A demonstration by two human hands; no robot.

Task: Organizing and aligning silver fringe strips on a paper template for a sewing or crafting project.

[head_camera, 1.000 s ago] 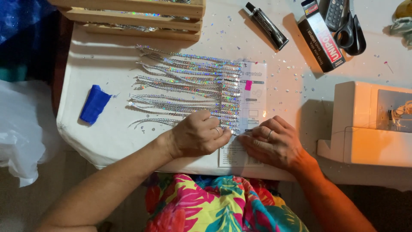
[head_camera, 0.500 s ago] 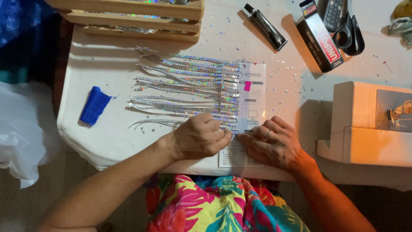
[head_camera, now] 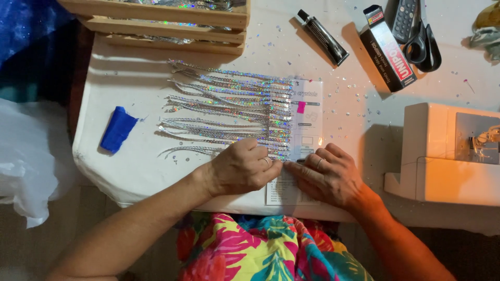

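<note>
Glittering holographic sequin strands [head_camera: 229, 109] on matt white paper sheet [head_camera: 307, 114]; rough wooden trays [head_camera: 166, 21]; glossy black plastic tube [head_camera: 323, 37]
</note>
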